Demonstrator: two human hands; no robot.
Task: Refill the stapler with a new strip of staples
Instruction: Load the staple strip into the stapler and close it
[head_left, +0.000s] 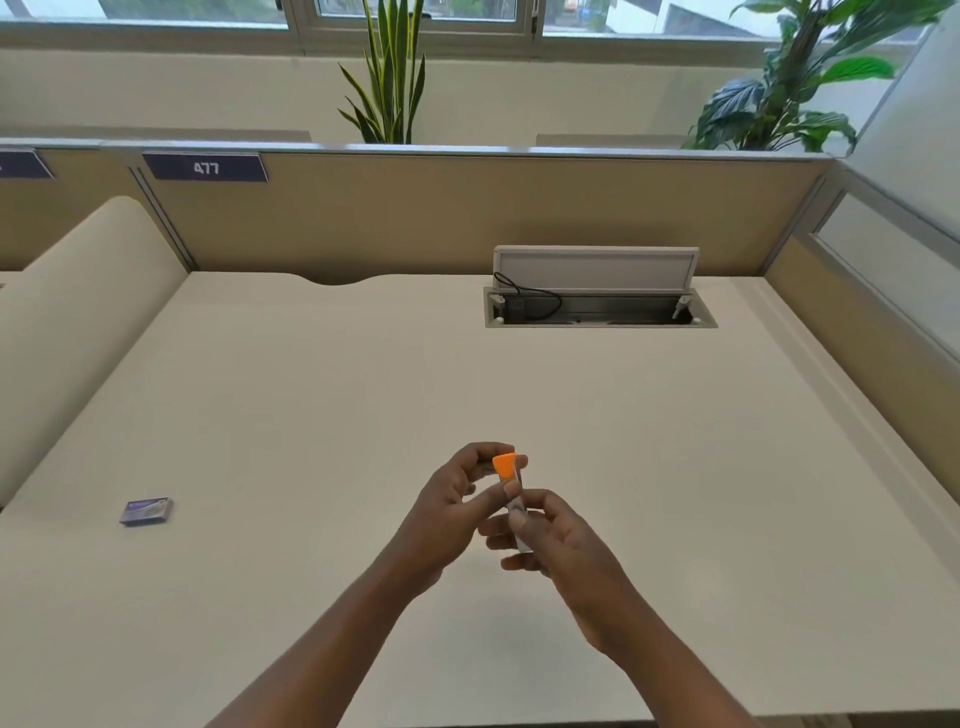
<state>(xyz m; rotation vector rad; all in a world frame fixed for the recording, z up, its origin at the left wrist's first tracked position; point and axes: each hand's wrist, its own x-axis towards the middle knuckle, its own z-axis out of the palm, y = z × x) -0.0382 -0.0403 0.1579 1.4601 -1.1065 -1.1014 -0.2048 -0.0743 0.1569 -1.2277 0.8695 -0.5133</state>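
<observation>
Gripping small orange-tipped silvery stapler in both hands, lifted clear of cream counter, front centre: left hand curled round orange end, right hand pinching lower end. Probably bracing both ends to pull it open. Leaving small purple cardboard staple box well off left on counter, likely for after.

Cream desk with a flip-up cable hatch at back right, its grey lid standing open and a black cable looped in the left end. A tan partition runs along the back with a dark label reading 477 at upper left, a rounded cream side divider sits on the left, and a framed side panel is on the right. Behind the partition are a snake plant at centre, a broad-leaf plant at right, and windows along the top.
</observation>
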